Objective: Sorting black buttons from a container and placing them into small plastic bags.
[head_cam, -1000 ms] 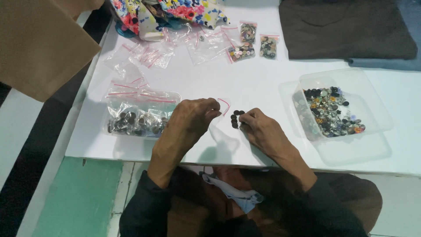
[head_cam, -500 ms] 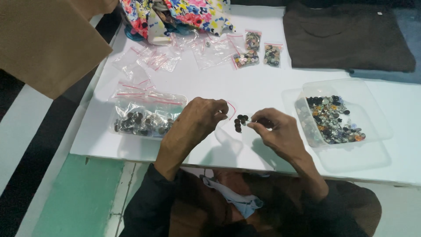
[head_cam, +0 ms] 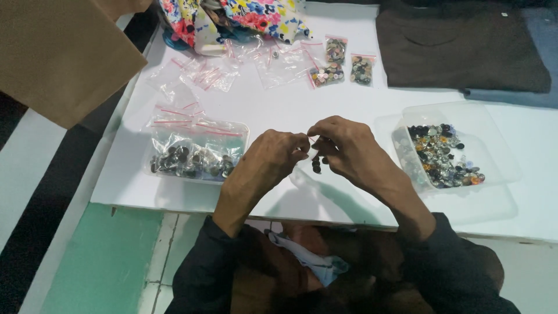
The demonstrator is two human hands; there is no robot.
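1. While both hands meet over the white surface (head_cam: 279, 110) at the middle of the frame, the work looks partly done: several small bags already lie filled and sealed, and a good heap of loose pieces remains in the tray at 3 o'clock.
2. Folded dark brown cloth (head_cam: 459, 49) lies at 1 o'clock; a flowered fabric bundle (head_cam: 232, 17) sits at 12 o'clock; a brown cardboard sheet (head_cam: 58, 58) juts in at 10 o'clock.
3. A clear plastic tray (head_cam: 494, 145) at 3 o'clock holds mixed buttons or beads (head_cam: 444, 154), dark, silver and orange, piled toward its near left side; which they are is hard to tell.
4. A second clear tray (head_cam: 238, 131) at 9 o'clock carries filled bags of dark pieces (head_cam: 192, 163), their red zip strips on top.
5. Empty clear zip bags (head_cam: 203, 75) lie scattered at 11 o'clock.
6. Left hand (head_cam: 273, 157), fingers pinched nearly closed, grips one edge of a small clear bag (head_cam: 314, 152) held just above the surface at centre.
7. Right hand (head_cam: 349, 145), fingers curled and pinched on the bag's other edge; a few dark pieces hang in its bottom.
8. Three small filled bags (head_cam: 340, 64) rest at 12 o'clock, just beside the brown cloth.
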